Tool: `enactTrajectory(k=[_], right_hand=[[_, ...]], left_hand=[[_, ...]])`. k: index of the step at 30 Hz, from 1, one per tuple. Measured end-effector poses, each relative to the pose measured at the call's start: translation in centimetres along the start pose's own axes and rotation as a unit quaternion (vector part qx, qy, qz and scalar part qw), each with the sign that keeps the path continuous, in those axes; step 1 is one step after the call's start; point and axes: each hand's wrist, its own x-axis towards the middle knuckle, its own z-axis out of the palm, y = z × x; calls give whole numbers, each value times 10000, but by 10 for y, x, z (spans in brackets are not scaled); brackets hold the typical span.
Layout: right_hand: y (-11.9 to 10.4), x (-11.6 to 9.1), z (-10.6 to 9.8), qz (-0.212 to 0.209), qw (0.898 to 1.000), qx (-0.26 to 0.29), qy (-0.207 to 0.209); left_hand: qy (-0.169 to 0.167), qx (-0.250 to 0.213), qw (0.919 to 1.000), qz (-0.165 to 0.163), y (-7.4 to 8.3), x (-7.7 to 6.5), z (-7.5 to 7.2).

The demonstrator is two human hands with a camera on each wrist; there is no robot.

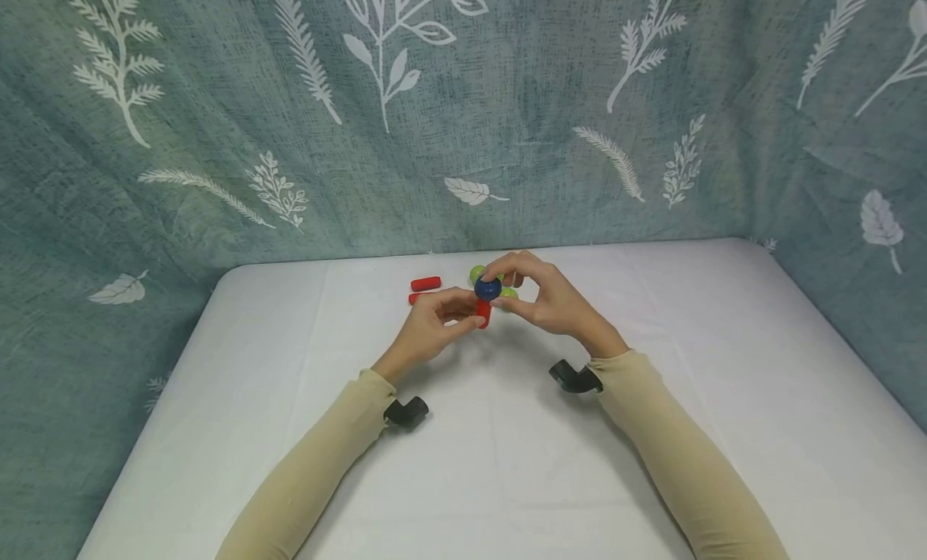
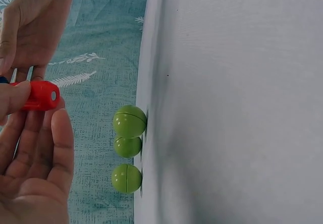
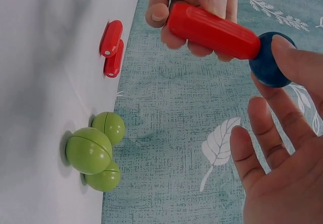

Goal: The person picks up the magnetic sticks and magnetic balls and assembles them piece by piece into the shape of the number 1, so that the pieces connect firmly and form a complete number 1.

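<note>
The left hand (image 1: 427,327) is gripping a red, ridged, plastic-looking bar (image 3: 213,33) between thumb and fingers; the right hand (image 1: 548,298) is pinching a glossy dark-blue plastic-looking ball (image 3: 265,62), its other fingers spreading loosely. The ball is meeting one end of the bar. Both are being held above the white-covered table (image 1: 507,463), close to the middle of its far edge.

Risks (judged): the ball is offering a smooth, round surface, so an off-centre push could be rolling it out of the pinch. Tilting the bar could be breaking the contact; whether the two are actually joining cannot be told. A dropped ball could be knocking the three glossy green plastic-looking balls (image 3: 89,151) near the far edge, sending one over it. Two more red bars (image 1: 426,284), lying left of these near the same edge, are probably running less risk.

Orientation: the bar's long axis is running nearly upright, leaning slightly. Its ball end is pointing up; its free end, showing a pale round spot, is pointing down toward the table.
</note>
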Motion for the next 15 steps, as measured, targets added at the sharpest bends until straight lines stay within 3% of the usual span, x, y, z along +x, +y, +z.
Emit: enactTrajectory(k=[4, 15], right_hand=[[0, -1, 0, -7, 10000, -9, -26], [-1, -1, -1, -195, 9998, -42, 96]], left_hand=[[-1, 9, 10000, 31, -8, 1, -1], [15, -84, 9994, 336, -6, 1, 1]])
